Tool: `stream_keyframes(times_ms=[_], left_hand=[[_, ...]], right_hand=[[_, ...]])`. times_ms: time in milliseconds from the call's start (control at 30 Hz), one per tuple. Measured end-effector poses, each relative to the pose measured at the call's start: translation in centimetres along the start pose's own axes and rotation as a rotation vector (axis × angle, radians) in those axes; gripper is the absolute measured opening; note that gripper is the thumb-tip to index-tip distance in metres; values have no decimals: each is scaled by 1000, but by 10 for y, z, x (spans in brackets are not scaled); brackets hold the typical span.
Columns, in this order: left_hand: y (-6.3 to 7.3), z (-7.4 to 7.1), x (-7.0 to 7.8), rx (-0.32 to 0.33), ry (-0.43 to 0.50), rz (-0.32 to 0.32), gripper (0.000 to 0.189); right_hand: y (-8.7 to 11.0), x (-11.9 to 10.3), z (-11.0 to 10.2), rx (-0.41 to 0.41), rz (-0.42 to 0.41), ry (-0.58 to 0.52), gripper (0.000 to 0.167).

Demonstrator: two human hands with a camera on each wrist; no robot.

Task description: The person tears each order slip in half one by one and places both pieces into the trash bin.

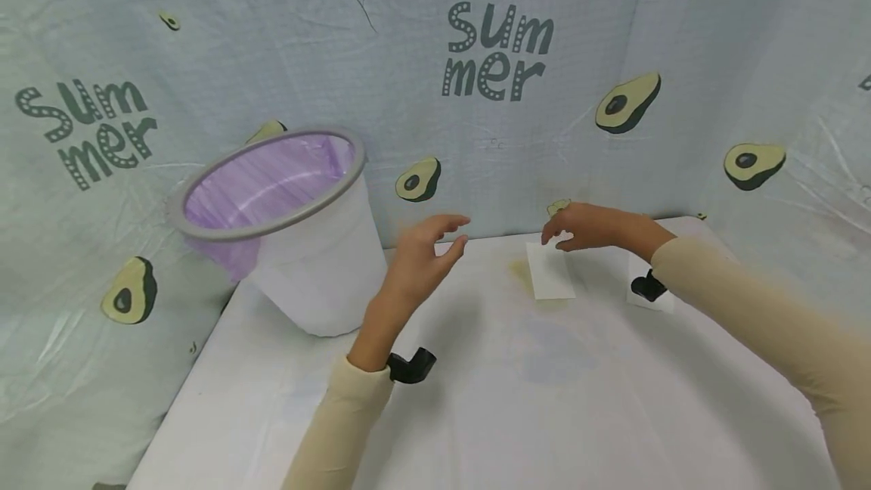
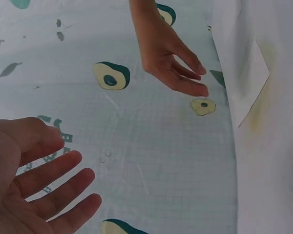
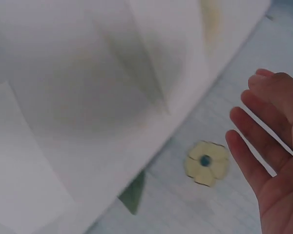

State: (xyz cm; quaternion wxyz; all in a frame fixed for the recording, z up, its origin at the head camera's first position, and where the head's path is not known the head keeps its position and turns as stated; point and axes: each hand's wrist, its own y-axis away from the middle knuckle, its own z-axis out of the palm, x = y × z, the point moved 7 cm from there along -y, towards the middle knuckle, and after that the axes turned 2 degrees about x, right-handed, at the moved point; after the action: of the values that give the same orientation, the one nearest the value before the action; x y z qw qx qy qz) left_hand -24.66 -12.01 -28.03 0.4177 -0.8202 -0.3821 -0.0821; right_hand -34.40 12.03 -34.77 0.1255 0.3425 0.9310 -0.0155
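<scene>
My left hand (image 1: 420, 259) hovers above the table, just right of a white bin (image 1: 320, 271). Its fingers are loosely bent and hold nothing, as the left wrist view also shows of that hand (image 2: 44, 180). Over the back of the table is my right hand (image 1: 588, 227), held above a white paper sheet (image 1: 550, 272) and apart from it. In the right wrist view the fingers of this hand (image 3: 276, 141) are spread and relaxed around nothing. A second white sheet (image 1: 640, 295) lies farther right, partly hidden by the right forearm and a black wrist mount (image 1: 649, 286).
A purple liner (image 1: 272, 172) sits inside the bin under its grey rim. The white-covered table (image 1: 517, 414) meets a pale cloth backdrop (image 1: 476, 150) printed with avocados and lettering. Yellowish stains (image 1: 521, 274) mark the cover beside the nearer sheet. Another black mount (image 1: 411, 366) is on the left wrist.
</scene>
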Motion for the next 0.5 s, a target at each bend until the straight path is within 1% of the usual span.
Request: stream_keyframes(times_ms=[100,233,333,400,500], left_hand=[[6,19,-8,-25,19,-79,28],[10,49,-16,-97,27,-167,30],[16,78,-19,-181,67,-218,33],[22,98,-20,-248,111,-250,35],[29,124,-20,-347,160,-298,38]], right_hand=[[2,7,19,-5,6,13,25],[4,18,36,19,3,35,26],[5,22,46,36,25,42,28],[5,24,52,41,43,46,30],[4,23,59,58,41,64,30]])
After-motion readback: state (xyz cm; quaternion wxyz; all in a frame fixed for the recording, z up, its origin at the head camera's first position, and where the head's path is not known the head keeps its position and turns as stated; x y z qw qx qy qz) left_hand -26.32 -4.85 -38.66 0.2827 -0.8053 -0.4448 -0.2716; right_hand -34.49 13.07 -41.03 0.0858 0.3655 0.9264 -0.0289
